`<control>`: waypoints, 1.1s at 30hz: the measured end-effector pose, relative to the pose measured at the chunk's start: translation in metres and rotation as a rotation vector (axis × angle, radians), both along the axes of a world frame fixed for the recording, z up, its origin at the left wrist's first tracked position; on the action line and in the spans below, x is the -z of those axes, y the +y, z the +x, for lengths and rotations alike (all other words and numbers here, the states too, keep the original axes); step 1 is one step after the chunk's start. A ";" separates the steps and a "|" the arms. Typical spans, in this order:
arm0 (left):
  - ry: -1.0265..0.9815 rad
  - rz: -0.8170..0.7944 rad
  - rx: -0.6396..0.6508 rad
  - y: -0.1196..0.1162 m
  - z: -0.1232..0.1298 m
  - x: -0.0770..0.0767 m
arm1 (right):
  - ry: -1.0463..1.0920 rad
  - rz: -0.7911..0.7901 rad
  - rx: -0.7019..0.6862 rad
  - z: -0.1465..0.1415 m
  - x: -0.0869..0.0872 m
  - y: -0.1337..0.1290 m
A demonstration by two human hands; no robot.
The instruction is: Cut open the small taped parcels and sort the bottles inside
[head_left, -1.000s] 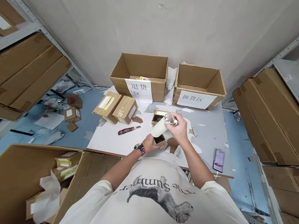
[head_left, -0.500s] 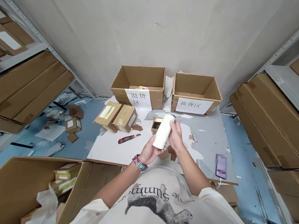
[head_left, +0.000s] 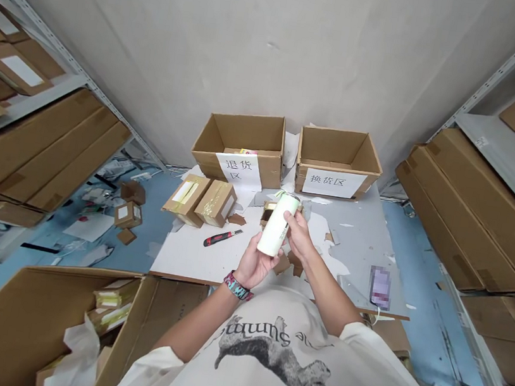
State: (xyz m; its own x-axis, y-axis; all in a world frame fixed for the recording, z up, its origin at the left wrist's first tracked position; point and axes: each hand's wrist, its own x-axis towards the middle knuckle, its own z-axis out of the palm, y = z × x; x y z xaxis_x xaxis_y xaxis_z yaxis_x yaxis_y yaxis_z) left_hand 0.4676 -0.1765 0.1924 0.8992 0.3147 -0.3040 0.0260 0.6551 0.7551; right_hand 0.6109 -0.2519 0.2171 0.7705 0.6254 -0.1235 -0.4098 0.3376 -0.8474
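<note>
A pale mint-white tumbler (head_left: pixel 275 230) with a dark rim and a green strap at its top is tilted in front of my chest. My left hand (head_left: pixel 254 264), with a patterned band on the wrist, cups its bottom end. Near the upper part, my right hand (head_left: pixel 298 232) grips its side, thumb on the front beside dark lettering. Behind the tumbler stands a small opened carton (head_left: pixel 266 214), partly hidden. Torn cardboard pieces (head_left: pixel 296 263) lie under my hands. To the left, a red and black utility knife (head_left: pixel 222 238) rests on the table with its blade out.
Two taped parcels (head_left: pixel 215 203) sit left on the table (head_left: pixel 195 261). Behind are two open cartons with paper signs, left (head_left: pixel 237 164) and right (head_left: pixel 335 183). A phone (head_left: pixel 380 287) lies at right. A large carton (head_left: pixel 136 336) stands at lower left; shelves flank both sides.
The tumbler has turned in my hands, so that its lettering and green strap now show. It has shifted slightly left, and my right thumb now lies across its front.
</note>
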 end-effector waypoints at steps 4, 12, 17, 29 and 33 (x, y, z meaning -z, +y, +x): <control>-0.024 0.387 -0.257 -0.004 0.001 0.001 | 0.041 0.031 0.013 0.002 0.000 -0.002; -0.003 0.556 -0.283 -0.008 0.004 -0.006 | 0.110 0.068 -0.003 0.007 0.001 -0.011; -0.027 0.386 -0.110 -0.004 0.005 -0.006 | 0.113 0.119 -0.005 0.014 0.001 -0.020; 0.003 0.000 0.196 -0.001 0.006 -0.003 | -0.156 -0.036 -0.037 0.030 0.001 -0.048; -0.018 -0.073 0.355 0.018 -0.004 0.004 | -0.313 -0.100 -0.212 0.051 -0.003 -0.069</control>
